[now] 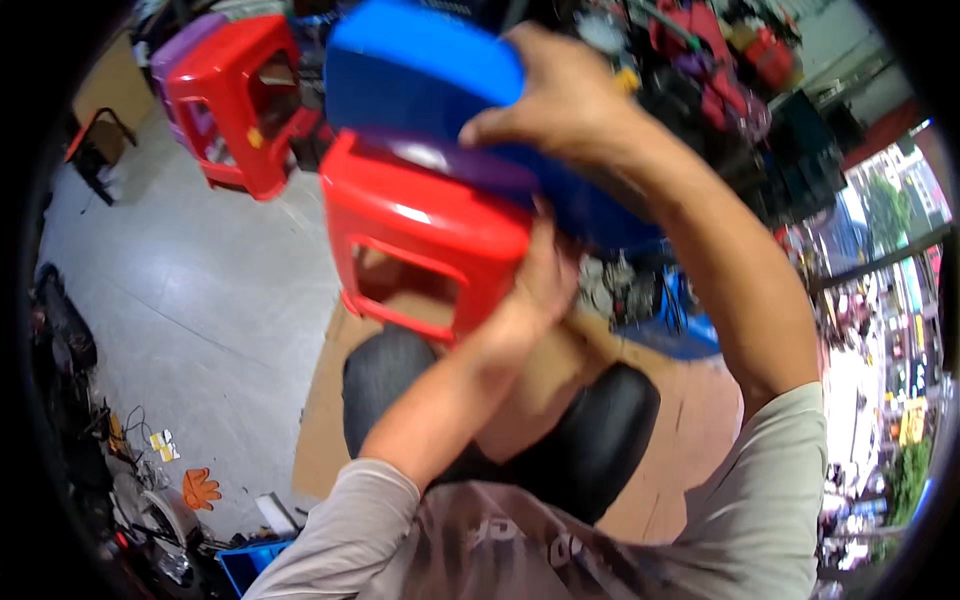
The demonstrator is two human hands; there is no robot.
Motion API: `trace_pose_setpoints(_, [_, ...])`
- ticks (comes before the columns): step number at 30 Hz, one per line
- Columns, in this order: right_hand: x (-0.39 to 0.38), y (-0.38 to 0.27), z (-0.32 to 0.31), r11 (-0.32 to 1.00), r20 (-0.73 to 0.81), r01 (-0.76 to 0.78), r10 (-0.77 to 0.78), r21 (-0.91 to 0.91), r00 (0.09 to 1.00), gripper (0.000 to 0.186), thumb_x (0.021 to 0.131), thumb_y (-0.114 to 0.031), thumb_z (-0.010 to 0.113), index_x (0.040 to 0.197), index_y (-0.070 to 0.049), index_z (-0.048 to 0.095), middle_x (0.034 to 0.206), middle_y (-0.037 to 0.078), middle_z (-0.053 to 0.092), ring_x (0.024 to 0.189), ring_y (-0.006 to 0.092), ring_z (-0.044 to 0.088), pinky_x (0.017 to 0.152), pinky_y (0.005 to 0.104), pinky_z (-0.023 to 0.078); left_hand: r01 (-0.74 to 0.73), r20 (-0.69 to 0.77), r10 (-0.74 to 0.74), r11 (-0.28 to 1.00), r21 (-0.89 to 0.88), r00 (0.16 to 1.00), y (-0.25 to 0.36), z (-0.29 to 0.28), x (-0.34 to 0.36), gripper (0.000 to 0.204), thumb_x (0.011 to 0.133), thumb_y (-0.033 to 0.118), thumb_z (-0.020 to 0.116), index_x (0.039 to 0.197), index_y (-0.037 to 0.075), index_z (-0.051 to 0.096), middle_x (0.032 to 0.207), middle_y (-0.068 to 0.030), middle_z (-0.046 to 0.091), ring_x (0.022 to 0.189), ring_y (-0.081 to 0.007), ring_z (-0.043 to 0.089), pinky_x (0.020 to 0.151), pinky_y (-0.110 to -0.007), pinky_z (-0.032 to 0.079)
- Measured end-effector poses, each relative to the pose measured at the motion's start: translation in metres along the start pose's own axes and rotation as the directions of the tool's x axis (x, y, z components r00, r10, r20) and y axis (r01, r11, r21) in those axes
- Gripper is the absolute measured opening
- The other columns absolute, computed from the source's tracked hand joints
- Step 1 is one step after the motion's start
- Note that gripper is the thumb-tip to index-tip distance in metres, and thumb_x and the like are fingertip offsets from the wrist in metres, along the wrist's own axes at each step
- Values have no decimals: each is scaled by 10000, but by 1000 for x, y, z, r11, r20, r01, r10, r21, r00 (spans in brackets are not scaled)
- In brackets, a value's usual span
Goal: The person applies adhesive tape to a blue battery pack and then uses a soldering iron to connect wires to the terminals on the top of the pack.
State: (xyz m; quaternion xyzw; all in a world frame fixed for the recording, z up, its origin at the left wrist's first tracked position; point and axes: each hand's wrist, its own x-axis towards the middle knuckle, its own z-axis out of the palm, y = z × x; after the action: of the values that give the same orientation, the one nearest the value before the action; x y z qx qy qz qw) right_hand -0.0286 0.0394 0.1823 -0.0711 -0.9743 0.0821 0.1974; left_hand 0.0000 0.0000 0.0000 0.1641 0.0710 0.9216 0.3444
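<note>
A large glossy blue plastic panel (pixel 410 85) with rounded edges rests tilted over a red plastic stool (pixel 430 215) in front of me. My right hand (pixel 555 95) reaches over the panel's right side, its thumb and fingers curled around the edge. Lower down, my left hand (pixel 548 270) is beside the stool's right corner, with its thumb up against the panel's lower part. The left fingers are mostly hidden and blurred. A purple sheen shows along the panel's lower face.
Another red stool (pixel 235 105) stands at the far left, a purple stool (pixel 190 50) behind it. Cardboard (pixel 660 430) lies under my knees. An orange glove (pixel 201 489) is on the grey floor (pixel 200 290). A blue tray (pixel 670 335) with metal parts sits at right.
</note>
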Motion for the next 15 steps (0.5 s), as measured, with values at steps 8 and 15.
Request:
trace_pose_setpoints(8, [-252,64,-36,524,-151,-219,573,823,806,818,756,-205,1015,1429,57,631,1236,191,778,1081,292,778,1016,441,639,167,306,-302,902,398,903,29,27,-39,1350,911,1060,365,1717,-21,423,1671,-209,547,1536,-287,524,1316,-412,370])
trace_pose_setpoints(15, [-371,95,80,409,60,-519,740,751,670,941,696,-79,1030,1509,23,567,1369,183,742,1238,329,732,1123,458,586,531,-356,-420,784,322,835,-73,-8,-97,751,1192,661,393,1486,17,642,1371,-209,752,1216,-322,738,1104,-465,588])
